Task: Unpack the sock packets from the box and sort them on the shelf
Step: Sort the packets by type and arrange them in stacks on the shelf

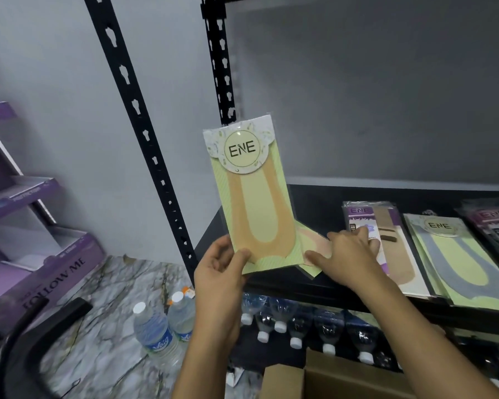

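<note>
Box (337, 378) sits nearest, flaps open, its contents out of sight. Left hand (219, 272) pinches a tan packet (254, 203) upright over the shelf (314, 197), not yet laid down. Right hand (346, 254), fingers flat, presses a pink packet (314, 246) lying there. Rightward a purple pile (386, 226), grey pile (455, 254) and dark pile (496, 223) lie sorted; the job looks partway done.

Looks like a shop's stockroom. Black slotted steel shelving (152, 151) with branded sock packets (450, 254) in sorted piles, purple cardboard display stands (69, 260) alongside. Shrink-wrapped water bottles (300, 323) underneath, an open carton (343, 381) below.
</note>
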`<state>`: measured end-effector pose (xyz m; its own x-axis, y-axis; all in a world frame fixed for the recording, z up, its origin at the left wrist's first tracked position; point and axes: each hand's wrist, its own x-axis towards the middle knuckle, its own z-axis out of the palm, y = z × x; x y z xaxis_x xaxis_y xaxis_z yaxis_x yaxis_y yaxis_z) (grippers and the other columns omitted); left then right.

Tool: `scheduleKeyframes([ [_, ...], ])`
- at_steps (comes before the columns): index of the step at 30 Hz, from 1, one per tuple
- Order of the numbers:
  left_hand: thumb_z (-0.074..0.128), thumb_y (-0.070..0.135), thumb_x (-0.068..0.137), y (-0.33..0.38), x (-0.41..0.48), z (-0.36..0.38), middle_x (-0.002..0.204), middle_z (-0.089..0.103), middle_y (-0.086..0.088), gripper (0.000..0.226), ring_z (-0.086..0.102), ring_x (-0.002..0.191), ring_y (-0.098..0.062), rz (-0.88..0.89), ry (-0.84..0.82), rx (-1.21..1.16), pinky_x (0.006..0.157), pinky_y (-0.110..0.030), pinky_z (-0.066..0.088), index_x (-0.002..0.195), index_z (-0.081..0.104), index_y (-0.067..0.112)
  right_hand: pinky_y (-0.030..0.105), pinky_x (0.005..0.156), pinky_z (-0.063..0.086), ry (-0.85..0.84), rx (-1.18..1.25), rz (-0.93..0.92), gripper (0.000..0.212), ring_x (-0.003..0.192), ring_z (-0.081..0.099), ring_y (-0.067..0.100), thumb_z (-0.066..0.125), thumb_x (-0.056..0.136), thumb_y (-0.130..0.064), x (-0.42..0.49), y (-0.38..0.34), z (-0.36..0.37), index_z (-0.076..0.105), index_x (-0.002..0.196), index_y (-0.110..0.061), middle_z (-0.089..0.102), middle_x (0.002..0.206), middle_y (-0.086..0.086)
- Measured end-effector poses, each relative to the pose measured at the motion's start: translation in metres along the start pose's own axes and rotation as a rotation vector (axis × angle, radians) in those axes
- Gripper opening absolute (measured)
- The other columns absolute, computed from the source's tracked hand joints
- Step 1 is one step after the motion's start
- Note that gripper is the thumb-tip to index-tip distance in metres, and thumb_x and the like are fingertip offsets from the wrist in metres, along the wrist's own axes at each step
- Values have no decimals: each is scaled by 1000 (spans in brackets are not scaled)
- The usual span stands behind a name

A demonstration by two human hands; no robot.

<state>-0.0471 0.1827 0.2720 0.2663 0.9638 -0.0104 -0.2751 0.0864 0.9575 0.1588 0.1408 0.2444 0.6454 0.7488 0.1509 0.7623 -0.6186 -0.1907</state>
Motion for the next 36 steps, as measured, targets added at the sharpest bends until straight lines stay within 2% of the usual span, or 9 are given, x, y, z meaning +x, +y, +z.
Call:
scheduleKeyframes([
  [8,63,-1,89,0,3,-6,100,77,-9,24,72,97,-33,-12,-14,46,94,-57,53,111,65,10,39,88,30,-94,109,112,72,122,35,29,68,69,-68,1,-9,-12,56,123,-22,56,122,5],
  [10,63,0,89,1,4,-9,99,77,-8,25,72,96,-33,-8,-13,55,94,-58,53,111,65,11,39,90,32,-97,169,139,66,121,37,30,71,69,-62,2,-8,-17,59,119,-21,57,120,6],
  [12,64,1,89,1,6,-11,101,77,-8,25,72,98,-32,-3,-11,58,94,-57,53,113,64,10,35,85,39,-71,297,144,49,110,49,27,73,75,-52,3,-5,-23,65,109,-17,63,106,4],
  [15,64,1,89,1,8,-12,102,76,-9,25,72,97,-31,6,-3,47,91,-49,55,113,64,10,24,57,41,-69,549,151,19,70,54,14,71,84,-30,2,0,-33,67,85,-11,58,72,0],
  [17,63,0,90,2,9,-11,101,76,-9,25,72,98,-31,11,1,28,90,-47,55,113,64,9,22,54,38,-83,597,162,14,67,53,11,69,86,-24,1,4,-35,66,82,-11,59,73,0],
  [22,62,0,91,4,10,-10,97,77,-9,24,70,101,-37,25,18,9,94,-59,49,113,65,9,23,55,38,-81,722,190,9,79,57,17,65,89,-20,-2,17,-43,64,85,-12,63,86,3],
  [30,61,-1,91,4,10,2,95,78,-7,21,72,98,-33,45,25,-27,91,-56,52,110,65,7,32,68,51,118,1167,206,1,83,65,21,61,92,-12,-23,42,-65,60,92,-11,67,89,6],
  [33,61,-1,91,3,9,14,97,77,-6,24,72,98,-31,49,8,-51,91,-56,52,113,64,7,32,75,51,209,1271,195,7,84,65,19,60,92,-9,-35,51,-72,61,87,-14,69,86,3],
  [36,62,-1,90,0,5,25,93,78,-3,25,73,87,-22,54,-24,-63,80,-47,54,113,64,9,33,78,52,288,1329,194,9,82,66,20,61,91,-7,-44,62,-79,62,87,-15,71,84,3],
])
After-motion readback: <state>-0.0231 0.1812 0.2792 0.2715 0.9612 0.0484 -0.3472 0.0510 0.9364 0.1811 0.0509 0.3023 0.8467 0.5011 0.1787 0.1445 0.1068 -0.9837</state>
